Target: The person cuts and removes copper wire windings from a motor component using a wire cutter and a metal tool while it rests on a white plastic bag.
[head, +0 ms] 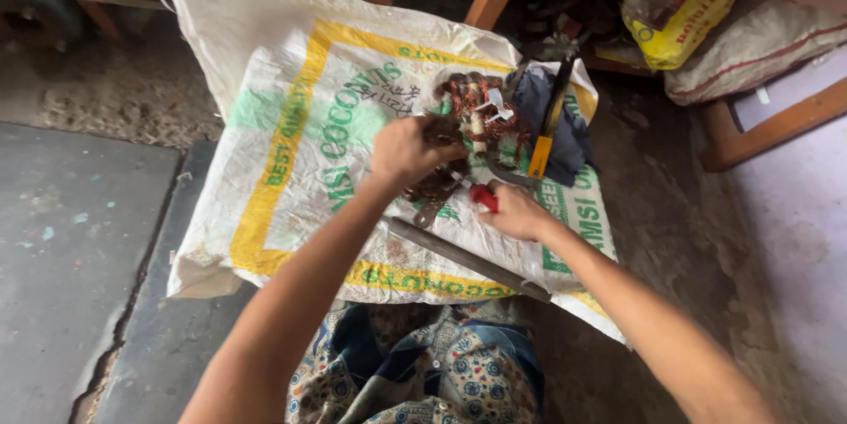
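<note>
White woven plastic sack (291, 124) spread as work mat. Left hand (408, 152) fingers curled tight on tangled brown copper-wire coil bundle (476, 120) at sack centre, likely steadying it. Right hand (516, 212) closed round red-handled tool (483, 198), tip toward coils. Grey metal rod (459, 256) lies near.

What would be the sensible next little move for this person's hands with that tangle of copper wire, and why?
Probably close the red-handled tool on a strand near the left hand. That hand already grips the copper wire coils on the white woven sack, and the right hand holds the tool beside the bundle, its tip hidden among the wires.
</note>
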